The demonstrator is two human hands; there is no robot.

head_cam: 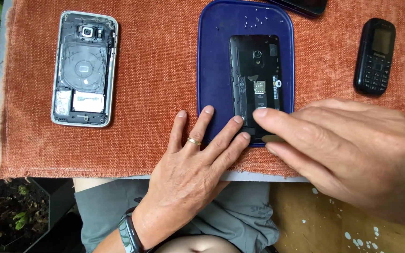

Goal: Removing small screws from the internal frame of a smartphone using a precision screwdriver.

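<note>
We see a black phone (256, 84) with its back cover off lying on a blue tray (216, 56). Our left hand (193, 168) lies flat and released, fingertips on the tray's near edge and the phone's lower corner. Our right hand (348, 150) pinches a small dark tool against the phone's near end. Left of the tray, on the orange cloth (155, 70), lies an opened silver phone (85, 69); right of the tray, a small keypad phone (375, 56).
</note>
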